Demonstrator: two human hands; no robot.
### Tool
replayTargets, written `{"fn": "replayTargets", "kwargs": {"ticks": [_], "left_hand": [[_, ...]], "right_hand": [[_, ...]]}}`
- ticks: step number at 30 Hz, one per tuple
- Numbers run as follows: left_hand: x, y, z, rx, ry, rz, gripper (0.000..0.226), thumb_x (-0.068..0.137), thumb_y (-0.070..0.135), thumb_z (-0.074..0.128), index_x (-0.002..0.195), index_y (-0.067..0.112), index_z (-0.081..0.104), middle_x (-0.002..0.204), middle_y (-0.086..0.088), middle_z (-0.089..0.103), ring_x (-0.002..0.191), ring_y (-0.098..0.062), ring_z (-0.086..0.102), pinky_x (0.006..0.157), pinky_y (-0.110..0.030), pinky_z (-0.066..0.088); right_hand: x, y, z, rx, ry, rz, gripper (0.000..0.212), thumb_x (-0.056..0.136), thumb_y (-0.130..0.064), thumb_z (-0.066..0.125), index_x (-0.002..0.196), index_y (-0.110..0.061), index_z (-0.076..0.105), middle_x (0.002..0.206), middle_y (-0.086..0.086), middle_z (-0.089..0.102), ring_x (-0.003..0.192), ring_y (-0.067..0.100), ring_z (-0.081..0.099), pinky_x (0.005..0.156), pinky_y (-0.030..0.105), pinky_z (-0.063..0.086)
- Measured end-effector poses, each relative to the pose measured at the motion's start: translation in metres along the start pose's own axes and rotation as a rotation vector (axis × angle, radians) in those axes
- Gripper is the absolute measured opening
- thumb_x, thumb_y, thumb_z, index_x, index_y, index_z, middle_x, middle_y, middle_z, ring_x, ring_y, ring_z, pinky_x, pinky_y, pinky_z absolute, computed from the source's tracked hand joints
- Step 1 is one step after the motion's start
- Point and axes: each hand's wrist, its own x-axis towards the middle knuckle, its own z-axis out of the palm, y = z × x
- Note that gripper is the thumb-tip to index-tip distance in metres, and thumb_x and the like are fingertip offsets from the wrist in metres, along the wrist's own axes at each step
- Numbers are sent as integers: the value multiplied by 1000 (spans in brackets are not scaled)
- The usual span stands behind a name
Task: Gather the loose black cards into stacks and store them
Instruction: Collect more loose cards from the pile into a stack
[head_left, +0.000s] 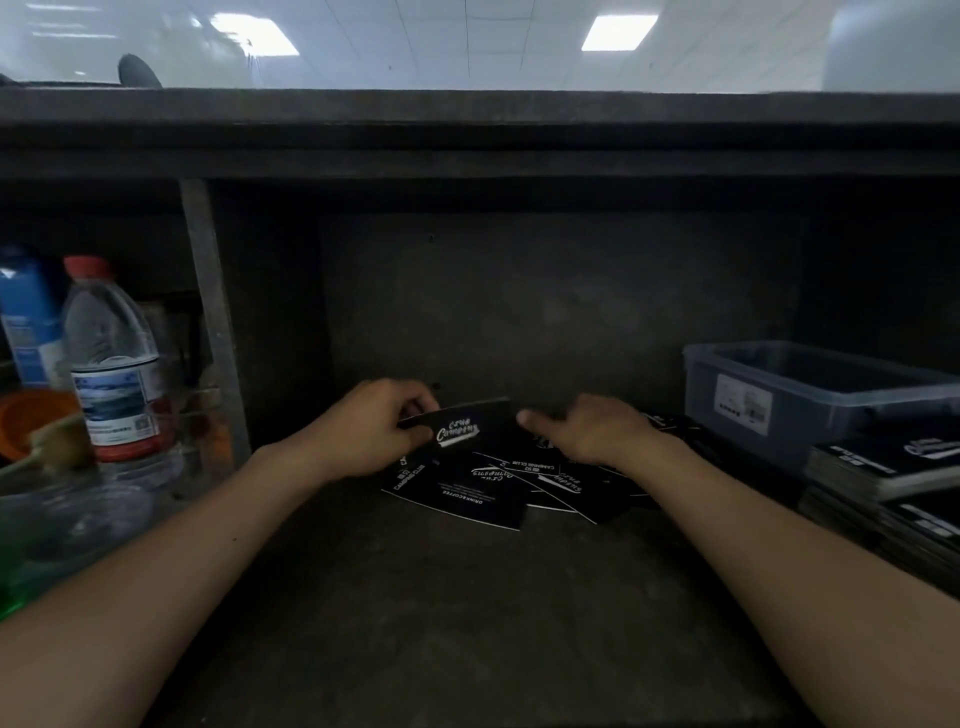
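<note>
- Here we are inside a dark shelf (441, 613), both bare forearms reaching in.
- The left hand (371, 428) pinches a black card (470, 427) by its left end, thumb on top, and holds it lifted clear of the pile with the white script logo facing up.
- The right hand (589, 431) sits just beside that card's right edge, one finger stretched out towards it. Its other fingers are tucked behind the hand, so I cannot tell whether it grips anything.
- The two hands are near each other, with the raised card between them.
- Below them, the loose black cards (467, 493) lie fanned and overlapping on the shelf floor, white print showing at all angles.
- Over on the right stands a translucent plastic bin (810, 421), lid off, a white label on its front wall. The inside reads dark, and I cannot tell what is in it.
- Just in front of the bin, stacked cards (862, 470) are squared up in piles on the shelf, outside the bin.
- Left side, past an upright divider: a clear water bottle (114, 364) with a red cap standing upright, partly full.
- Behind it is a blue carton (26, 322); in front is an orange cup (23, 421), its contents too blurred to make out.
</note>
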Motion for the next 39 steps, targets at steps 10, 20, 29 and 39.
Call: {"fn": "replayTargets", "kwargs": {"ticks": [10,20,29,39], "left_hand": [[2,-6,7,40,-42,-8,25,93,7,61,108,26,65,106,5,71,101,-12,67,92,-29,52],[2,-8,9,52,-44,-2,26,94,9,61,111,27,65,105,6,71,99,-11,67,89,-27,52],[3,-8,9,44,-35,-11,27,94,7,59,114,24,66,107,4,71,101,-14,66,90,-27,51],[4,-8,11,8,-47,-22,28,95,7,59,115,25,66,105,7,70,98,-10,66,84,-20,48]], "right_hand": [[3,11,-12,209,-102,-85,48,75,-57,77,98,-14,77,91,-3,69,92,13,63,79,22,47],[5,20,-19,57,-180,-147,62,64,-69,77,114,-31,71,109,-11,64,110,11,58,98,26,46],[1,28,-37,43,-333,-155,66,56,-55,89,117,-38,69,126,-12,64,118,10,57,107,29,43],[5,39,-39,155,-419,-168,57,62,-19,92,112,-34,71,112,-12,68,114,8,59,105,26,43]]}}
